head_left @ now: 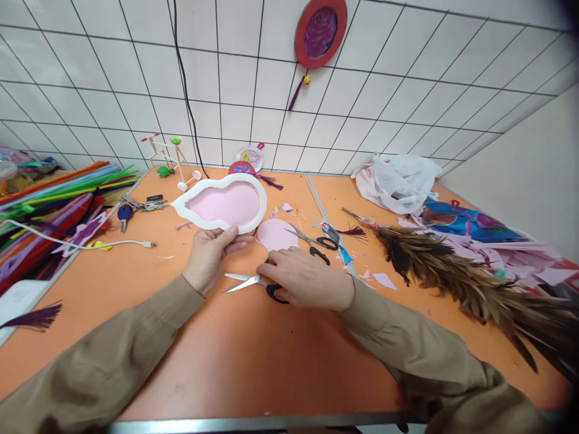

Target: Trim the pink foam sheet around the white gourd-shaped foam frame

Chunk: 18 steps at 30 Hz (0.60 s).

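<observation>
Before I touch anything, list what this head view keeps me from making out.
Head view: one handle of the nearer scissors, mostly behind the right hand.
Head view: lower edge of the pink disc, partly behind that hand.
Head view: contents of the white bag, if any, hidden by its folds.
Head view: rest of the feathers, cut off by the right edge.

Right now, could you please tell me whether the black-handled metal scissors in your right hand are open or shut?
The black-handled metal scissors are open: their silver blades spread into a V beside the right hand.
</observation>
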{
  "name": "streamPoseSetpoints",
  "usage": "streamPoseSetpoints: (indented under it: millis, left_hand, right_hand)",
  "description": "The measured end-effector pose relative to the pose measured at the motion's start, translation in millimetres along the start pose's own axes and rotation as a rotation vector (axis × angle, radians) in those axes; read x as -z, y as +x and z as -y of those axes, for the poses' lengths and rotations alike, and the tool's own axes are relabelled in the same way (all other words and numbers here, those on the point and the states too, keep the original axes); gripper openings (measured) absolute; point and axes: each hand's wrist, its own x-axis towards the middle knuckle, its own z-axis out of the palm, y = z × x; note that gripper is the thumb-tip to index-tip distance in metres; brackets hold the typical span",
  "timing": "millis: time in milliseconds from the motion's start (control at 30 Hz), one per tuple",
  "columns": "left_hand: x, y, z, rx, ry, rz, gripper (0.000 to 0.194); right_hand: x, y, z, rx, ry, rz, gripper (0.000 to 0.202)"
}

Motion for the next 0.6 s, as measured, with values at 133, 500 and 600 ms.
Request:
streamPoseSetpoints:
  millis: [133, 500, 600]
  left_hand:
    - [9.6, 5.0, 3.7, -0.043, 0.026, -0.020, 0.038]
    - [25.0, -2.1, -2.9, -0.075, 0.260, 0.041, 0.030]
    - [21.9, -11.1, -3.2, -0.079, 0.313, 0.057, 0.027]
  right_hand:
    - [6.0, -4.2, -6.5, 0.016, 0.017, 0.015, 0.024]
    - [38.5, -54.6, -19.9, -0.037, -0.058, -0.298, 0.031]
    - [36.7, -61.2, -19.5, -0.053, -0.171, -0.325, 0.024]
